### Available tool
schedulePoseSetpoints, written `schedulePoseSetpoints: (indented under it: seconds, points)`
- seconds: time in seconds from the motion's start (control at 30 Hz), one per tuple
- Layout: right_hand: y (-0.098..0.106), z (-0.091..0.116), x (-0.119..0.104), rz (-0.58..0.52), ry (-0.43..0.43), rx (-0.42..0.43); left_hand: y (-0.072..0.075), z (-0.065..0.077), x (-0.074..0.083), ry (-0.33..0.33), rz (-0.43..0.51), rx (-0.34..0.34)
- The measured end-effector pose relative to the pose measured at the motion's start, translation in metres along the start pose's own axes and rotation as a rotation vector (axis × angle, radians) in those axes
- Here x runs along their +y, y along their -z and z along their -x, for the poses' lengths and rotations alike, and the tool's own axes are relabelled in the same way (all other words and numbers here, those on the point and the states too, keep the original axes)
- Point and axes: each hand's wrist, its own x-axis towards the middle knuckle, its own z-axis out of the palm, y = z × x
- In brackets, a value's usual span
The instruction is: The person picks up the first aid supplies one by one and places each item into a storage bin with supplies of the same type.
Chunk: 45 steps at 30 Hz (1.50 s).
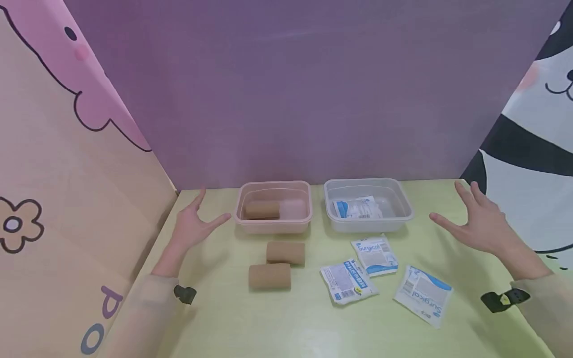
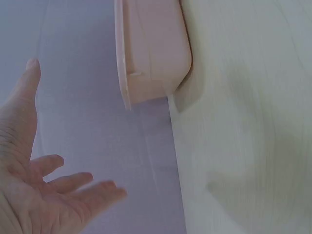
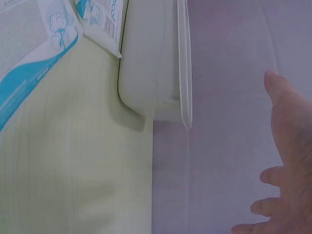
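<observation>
My left hand (image 1: 191,226) is raised over the table's left side, thumb spread toward the pink tub (image 1: 273,227), holding nothing. On the right, my right hand (image 1: 483,223) is held up with fingers spread, beside the white tub (image 1: 369,226) and apart from it. One brown cardboard roll (image 1: 261,211) lies inside the pink tub; two more, an upper roll (image 1: 285,252) and a lower roll (image 1: 270,276), lie in front of it. A white-and-blue packet (image 1: 358,208) rests in the white tub. Before that tub lie three similar packets: one printed "Surgical" (image 1: 376,255), a left one (image 1: 348,281) and a right one (image 1: 424,296).
A purple wall (image 1: 295,99) rises directly behind both tubs. Printed panels flank the pale table (image 1: 215,318), with a pink figure (image 1: 58,44) on the left and a black-and-white figure (image 1: 532,164) on the right. Dark straps circle both wrists.
</observation>
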Motion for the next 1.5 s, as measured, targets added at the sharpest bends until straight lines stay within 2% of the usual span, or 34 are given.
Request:
schedulePoseSetpoints:
  seconds: [0.1, 0.2, 0.37, 0.57, 0.77, 0.9, 1.27, 1.5]
  points:
    - [0.0, -0.006, -0.006, -0.032, 0.022, 0.017, -0.006, -0.006, 0.003, 0.007, 0.091, 0.012]
    - [-0.001, -0.01, -0.014, -0.046, 0.056, 0.055, -0.013, -0.011, 0.006, 0.019, 0.181, -0.01]
    - [-0.003, -0.015, -0.029, -0.061, 0.116, 0.13, -0.025, -0.02, 0.008, 0.015, 0.241, -0.048]
    - [-0.005, -0.018, -0.052, -0.077, 0.116, 0.12, -0.039, -0.027, 0.01, 0.028, 0.24, -0.076]
    - [-0.008, -0.02, -0.071, -0.118, 0.197, 0.172, -0.05, -0.032, 0.013, 0.038, 0.271, -0.088]
    - [-0.012, -0.023, -0.081, -0.133, 0.232, 0.177, -0.055, -0.034, 0.015, 0.039, 0.278, -0.098]
    - [-0.019, -0.026, -0.106, -0.142, 0.256, 0.138, -0.066, -0.037, 0.017, 0.052, 0.277, -0.122]
    - [-0.019, -0.023, -0.132, -0.172, 0.27, 0.089, -0.068, -0.039, 0.018, 0.046, 0.262, -0.125]
